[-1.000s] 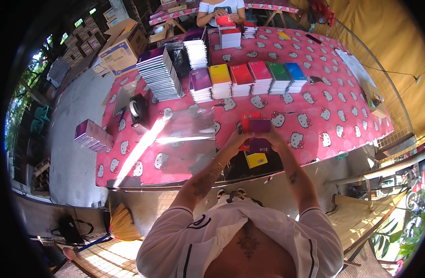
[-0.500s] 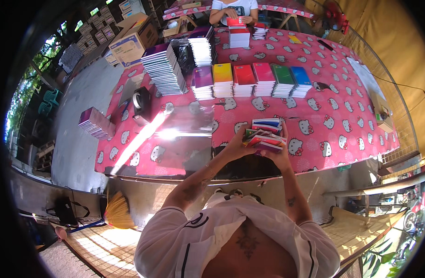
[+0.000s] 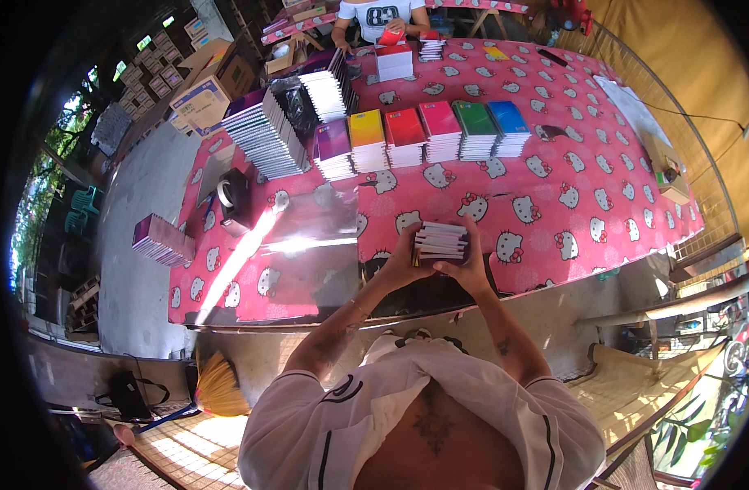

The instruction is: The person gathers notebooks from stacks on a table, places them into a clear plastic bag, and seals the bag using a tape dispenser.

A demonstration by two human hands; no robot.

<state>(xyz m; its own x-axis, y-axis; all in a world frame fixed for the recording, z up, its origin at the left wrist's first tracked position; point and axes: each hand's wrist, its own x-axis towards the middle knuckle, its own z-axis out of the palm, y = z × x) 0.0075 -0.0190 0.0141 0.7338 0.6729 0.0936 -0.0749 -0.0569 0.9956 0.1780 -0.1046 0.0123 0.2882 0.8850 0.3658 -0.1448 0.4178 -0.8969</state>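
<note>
Both the left hand (image 3: 403, 263) and the right hand (image 3: 472, 265) are squeezing a flat stack of thin paper notebooks (image 3: 440, 242) above the pink cloth (image 3: 603, 196), near colourful book piles (image 3: 423, 139).

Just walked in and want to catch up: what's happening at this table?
A person stands at a table with a pink cartoon-cat tablecloth, holding a small stack of notebooks edge-on between both hands, left hand and right hand. Beyond them sits a row of notebook stacks in purple, yellow, red, pink, green and blue, with a fanned pile to the left. A clear plastic sheet lies beside the hands. Another person works at the far end.
</note>
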